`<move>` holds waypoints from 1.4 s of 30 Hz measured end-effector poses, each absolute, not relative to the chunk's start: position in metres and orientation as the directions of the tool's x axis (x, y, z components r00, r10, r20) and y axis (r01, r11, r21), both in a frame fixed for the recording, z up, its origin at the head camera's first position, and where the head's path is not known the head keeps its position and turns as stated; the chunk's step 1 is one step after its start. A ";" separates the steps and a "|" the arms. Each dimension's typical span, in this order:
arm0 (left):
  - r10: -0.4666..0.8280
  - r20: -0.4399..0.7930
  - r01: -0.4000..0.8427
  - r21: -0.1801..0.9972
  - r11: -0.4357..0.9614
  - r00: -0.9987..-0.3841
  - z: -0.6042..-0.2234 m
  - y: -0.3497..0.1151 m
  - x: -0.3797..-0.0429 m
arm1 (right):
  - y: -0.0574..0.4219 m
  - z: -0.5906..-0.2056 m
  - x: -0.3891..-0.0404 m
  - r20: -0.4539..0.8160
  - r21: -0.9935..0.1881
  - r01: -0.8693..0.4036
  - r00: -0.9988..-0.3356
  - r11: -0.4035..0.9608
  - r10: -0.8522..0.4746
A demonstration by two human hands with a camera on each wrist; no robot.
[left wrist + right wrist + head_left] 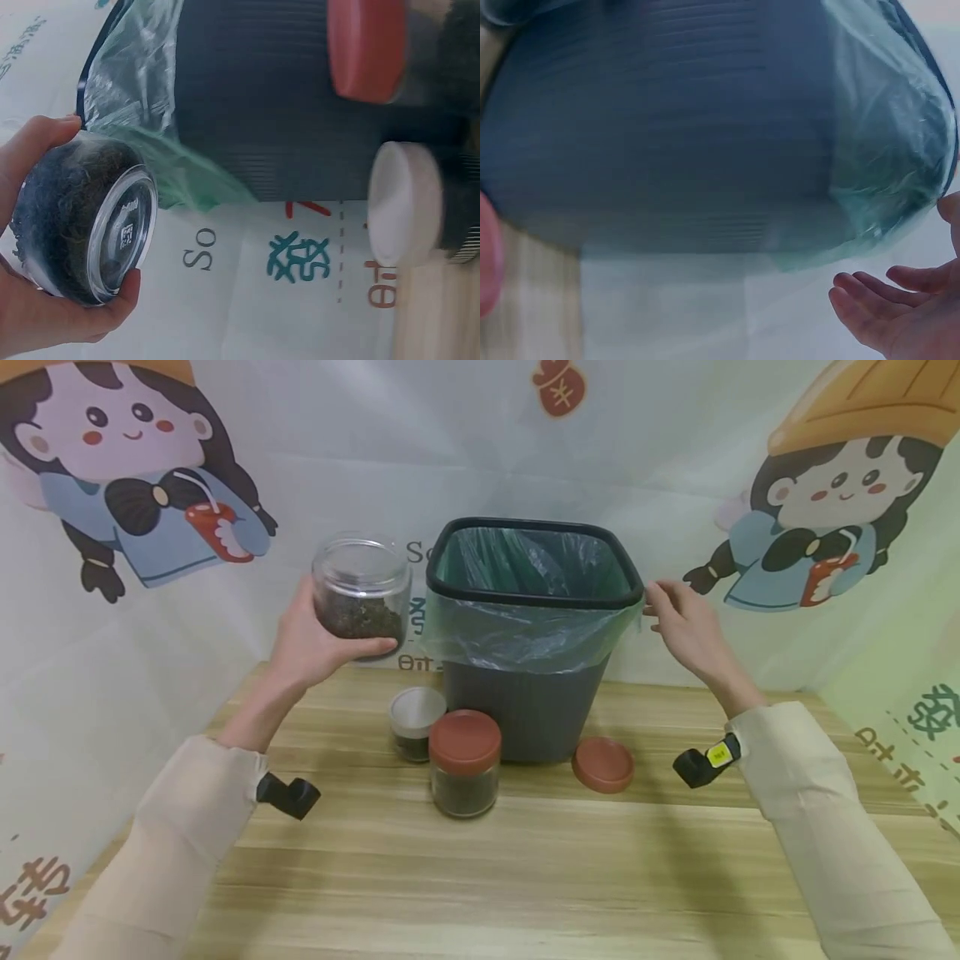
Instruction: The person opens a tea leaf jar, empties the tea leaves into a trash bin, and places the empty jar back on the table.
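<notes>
A clear jar [363,602], part filled with dark dried leaves, is held up by my left hand [300,647] left of the trash bin [525,706]. The fingers and thumb curl round its sides, and no lid shows on its mouth. In the left wrist view the jar's base [124,232] faces the camera. A translucent green bag [517,635] lines the dark bin and folds over its black rim. Beside the rim's right end is my right hand [686,627]. Its fingers [874,300] look loosely extended, and the thumb tip meets the bag's edge in the right wrist view.
On the wooden table [450,885], a red-lidded jar [465,768] and a white-lidded jar [416,714] stand in front of the bin. A loose red lid [603,765] lies by the bin's right foot. Printed cloth [337,468] hangs behind.
</notes>
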State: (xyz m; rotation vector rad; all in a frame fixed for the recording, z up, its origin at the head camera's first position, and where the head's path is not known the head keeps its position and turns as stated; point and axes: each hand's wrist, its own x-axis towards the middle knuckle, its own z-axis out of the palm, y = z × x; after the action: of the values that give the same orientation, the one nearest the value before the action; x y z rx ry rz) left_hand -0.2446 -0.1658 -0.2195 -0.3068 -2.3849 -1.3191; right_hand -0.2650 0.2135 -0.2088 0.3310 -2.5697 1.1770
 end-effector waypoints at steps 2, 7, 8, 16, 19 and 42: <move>-0.001 0.451 0.375 0.744 0.554 -0.893 -0.212 -0.165 -0.248 | 0.211 -0.201 -0.265 0.350 -0.700 -0.321 -0.933 0.638 -0.084; 0.004 0.469 0.382 0.714 0.587 -0.883 -0.193 -0.164 -0.254 | 0.202 -0.182 -0.264 0.294 -0.668 -0.270 -0.952 0.694 -0.088; 0.003 0.471 0.381 0.710 0.592 -0.882 -0.189 -0.164 -0.255 | 0.200 -0.178 -0.264 0.279 -0.656 -0.257 -0.956 0.710 -0.088; 0.010 0.480 0.364 0.652 0.665 -0.877 -0.159 -0.161 -0.264 | 0.186 -0.156 -0.272 0.171 -0.586 -0.162 -0.982 0.794 -0.075; 0.010 0.475 0.346 0.626 0.699 -0.880 -0.148 -0.158 -0.269 | 0.183 -0.150 -0.274 0.140 -0.545 -0.146 -0.987 0.826 -0.082; 0.151 0.516 0.368 0.350 0.861 -0.844 -0.121 -0.124 -0.297 | 0.168 -0.144 -0.288 0.115 -0.326 -0.178 -0.982 0.928 -0.149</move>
State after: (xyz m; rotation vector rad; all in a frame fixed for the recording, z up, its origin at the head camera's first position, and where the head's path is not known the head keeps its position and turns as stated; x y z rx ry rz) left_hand -0.2974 -0.1239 -0.1206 -0.3793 -2.5515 -0.6112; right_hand -0.2880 0.1682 -0.1439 0.2547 -2.9982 0.5194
